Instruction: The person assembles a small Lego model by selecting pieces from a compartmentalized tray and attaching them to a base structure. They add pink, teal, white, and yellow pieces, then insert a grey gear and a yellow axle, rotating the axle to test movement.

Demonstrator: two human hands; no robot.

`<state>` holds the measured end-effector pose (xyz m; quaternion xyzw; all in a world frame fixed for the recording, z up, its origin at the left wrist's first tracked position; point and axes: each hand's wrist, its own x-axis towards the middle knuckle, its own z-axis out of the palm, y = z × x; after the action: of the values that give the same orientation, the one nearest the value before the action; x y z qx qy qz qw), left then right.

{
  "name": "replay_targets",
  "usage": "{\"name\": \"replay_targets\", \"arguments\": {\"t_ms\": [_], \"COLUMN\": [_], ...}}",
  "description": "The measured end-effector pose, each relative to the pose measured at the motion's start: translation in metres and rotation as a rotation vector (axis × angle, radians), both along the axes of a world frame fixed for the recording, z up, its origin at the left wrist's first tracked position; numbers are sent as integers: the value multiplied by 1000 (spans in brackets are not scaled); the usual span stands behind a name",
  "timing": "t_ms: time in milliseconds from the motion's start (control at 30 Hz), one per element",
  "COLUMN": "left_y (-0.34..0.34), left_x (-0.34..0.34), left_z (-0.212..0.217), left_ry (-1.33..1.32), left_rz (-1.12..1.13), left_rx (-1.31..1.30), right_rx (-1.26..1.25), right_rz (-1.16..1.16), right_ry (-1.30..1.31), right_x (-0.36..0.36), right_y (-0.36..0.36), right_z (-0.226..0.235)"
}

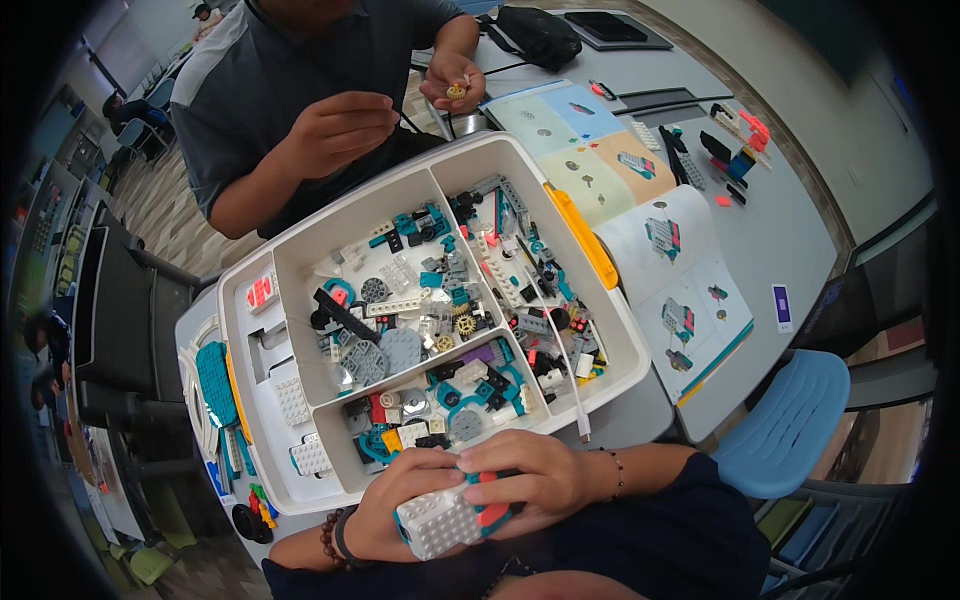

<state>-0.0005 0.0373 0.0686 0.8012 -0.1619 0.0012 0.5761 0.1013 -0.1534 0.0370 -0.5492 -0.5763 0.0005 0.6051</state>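
Currently, looking down from afar through the head camera, I see two bare hands at the near edge of the scene, both closed around a white studded block [437, 524] with coral and teal parts on its right side. The left hand [390, 502], with dark beads at the wrist, grips it from the left; the right hand [545, 478], with a thin bracelet, grips from the right, its fingers over the coral pieces. The block is held just on the near side of a large white tray [627, 335].

I see the tray split into compartments of loose building pieces: grey, teal, black and white ones, some yellow gears. A black bar [347, 316] lies in the left compartment. A white cable [577, 400] runs over the right compartment and across the near rim. A yellow latch [582, 235] sits on the tray's right side.

To the right, I see an open instruction booklet [665, 285] with pictures of models; farther right stands a small colourful model [740, 160]. Teal plates [213, 385] lie left of the tray.

On the far side, a co-worker holds a yellow gear [457, 91] in one hand; the other is loosely curled. A blue chair [790, 425] stands near right.
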Motion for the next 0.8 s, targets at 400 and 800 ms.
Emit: {"name": "replay_targets", "arguments": {"t_ms": [400,800], "left_y": [-1,-3], "left_x": [3,4], "left_z": [5,5], "left_ry": [-52,-52], "left_rz": [-13,-7], "left_rx": [16,-10], "right_rx": [-43,-50], "right_rz": [21,11], "right_ry": [18,-22], "right_x": [-3,-2], "right_y": [-2,-2], "right_z": [-3,-3]}}
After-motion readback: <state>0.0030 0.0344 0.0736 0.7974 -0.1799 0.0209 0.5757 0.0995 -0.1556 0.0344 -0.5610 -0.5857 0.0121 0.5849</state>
